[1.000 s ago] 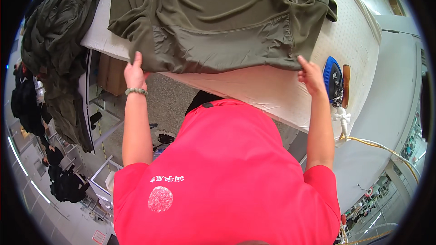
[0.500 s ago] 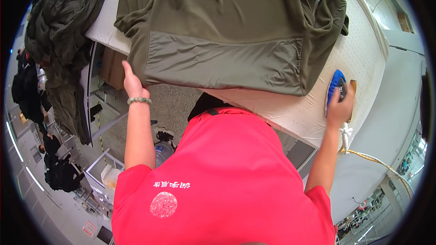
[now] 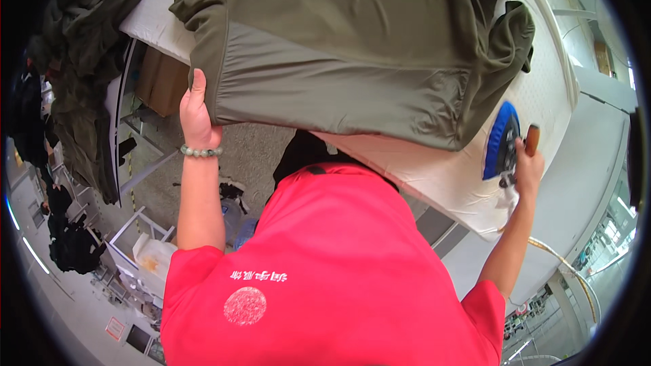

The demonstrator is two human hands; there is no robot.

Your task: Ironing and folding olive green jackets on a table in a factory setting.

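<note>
An olive-green garment (image 3: pixel 359 13) lies spread over the pale padded ironing table (image 3: pixel 468 193), its lower edge facing me. Along that edge runs a smoother, shinier panel (image 3: pixel 325 91) with small wrinkles. My left hand (image 3: pixel 199 118) grips the garment's near left corner, thumb up on top and the other fingers mostly hidden beneath the cloth. At the right, my right hand (image 3: pixel 529 171) is wrapped around the wooden handle of an iron (image 3: pixel 502 144) with a blue cover around its base. The iron is tilted on its side, apart from the garment.
Dark green garments (image 3: pixel 88 34) hang in a heap at the left. A cardboard box (image 3: pixel 161 83) sits under the table. The iron's hose (image 3: pixel 564 262) trails off to the lower right. Near my left elbow are a plastic bottle (image 3: pixel 234 217) and a white container (image 3: pixel 152 255).
My right hand has moved right and slightly down, tipping the iron so more of its blue cover shows. My left hand has shifted a little, still on the garment, whose right side now lies further right.
</note>
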